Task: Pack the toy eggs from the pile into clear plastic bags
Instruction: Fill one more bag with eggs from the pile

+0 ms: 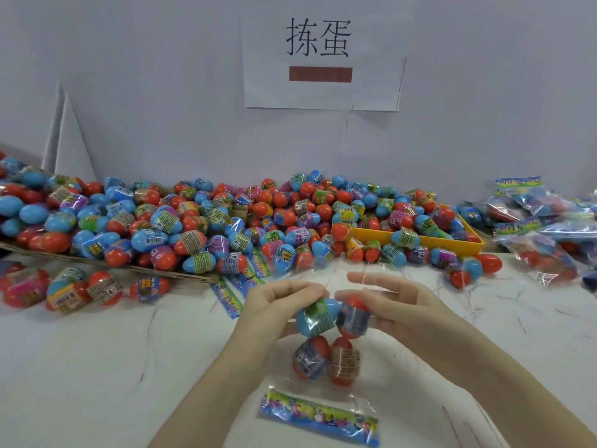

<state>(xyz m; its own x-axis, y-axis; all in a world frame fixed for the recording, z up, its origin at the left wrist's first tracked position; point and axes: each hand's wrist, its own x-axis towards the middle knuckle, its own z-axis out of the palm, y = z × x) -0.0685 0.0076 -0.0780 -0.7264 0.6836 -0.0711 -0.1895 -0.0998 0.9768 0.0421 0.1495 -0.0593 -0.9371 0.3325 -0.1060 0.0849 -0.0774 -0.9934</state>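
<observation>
Both hands at the clear plastic bag (326, 357)

I see the left hand (274, 305) gripping a blue toy egg (318, 316), the right hand (387, 305) apparently holding a red one (353, 318); the pile (226, 221) lies at twelve o'clock.

A white desk (97, 367) with thin marbled veins spreads under and around the fingers. Straight beyond the fingers, a pale wall (161, 76) carries a white paper sign (323, 53) printed with two large black characters and a brown bar beneath them. Beyond the fingers and to their right sits a yellow tray (420, 240). Far to their left, a flat cardboard sheet (155, 270) lies on the desk, and behind it a white folded panel (69, 137) leans against the wall.
</observation>
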